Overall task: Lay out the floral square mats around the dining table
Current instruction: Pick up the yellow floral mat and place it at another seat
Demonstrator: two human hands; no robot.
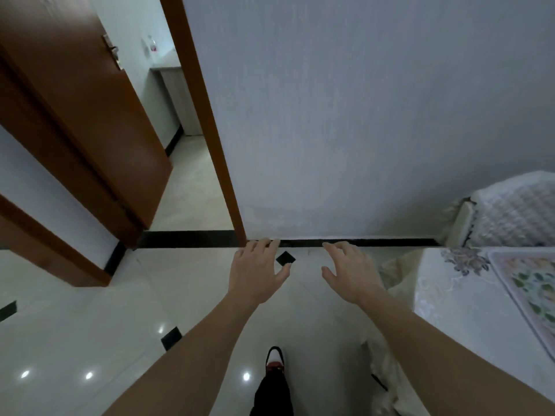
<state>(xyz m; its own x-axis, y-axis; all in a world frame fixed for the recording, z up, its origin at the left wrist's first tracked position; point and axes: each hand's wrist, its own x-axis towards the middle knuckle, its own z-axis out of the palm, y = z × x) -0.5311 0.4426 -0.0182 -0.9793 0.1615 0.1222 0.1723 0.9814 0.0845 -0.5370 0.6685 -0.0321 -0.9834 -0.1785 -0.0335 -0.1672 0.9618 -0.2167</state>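
Note:
One floral square mat [531, 291] with a pink border lies flat on the dining table [456, 310] at the right edge of the view; part of it is cut off by the frame. The table carries a white lace cloth. My left hand [255, 271] and my right hand [351, 274] are both stretched out over the floor, fingers spread, holding nothing. Both hands are left of the table and apart from the mat.
A pale wall [345, 115] with a black skirting stands straight ahead. An open brown door [90, 121] and doorway are at the left. A chair with a quilted white cover [510, 211] stands by the table's far side. My shoe [274, 360] is on the glossy tiled floor.

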